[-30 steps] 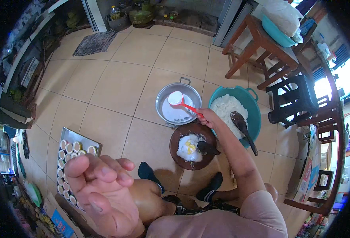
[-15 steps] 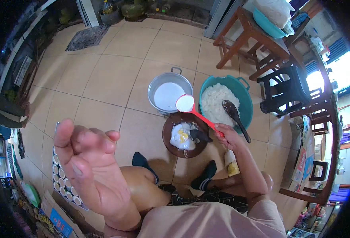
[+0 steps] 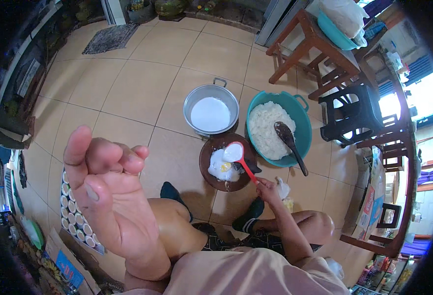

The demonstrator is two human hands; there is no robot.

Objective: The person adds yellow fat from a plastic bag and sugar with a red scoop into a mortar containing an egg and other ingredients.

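My right hand holds a red ladle whose white bowl, full of white liquid, is over the brown stone mortar. In the mortar lie a white wet mass with yellow and a dark pestle, partly behind the ladle. Behind it stand a metal pot of white liquid and a teal tub of white rice with a dark wooden spoon. My left hand is raised palm up, fingers apart and slightly curled, holding nothing. A plastic bag lies beside my right hand.
A tray of small round cups is at my left, partly hidden by my hand. A wooden stool bearing a blue basin, a black plastic stool and a long wooden table stand at the right. A grey mat lies toward the back.
My right hand has brought the ladle from above the metal pot down and toward me, over the mortar. My left hand stays raised and open, slightly shifted.
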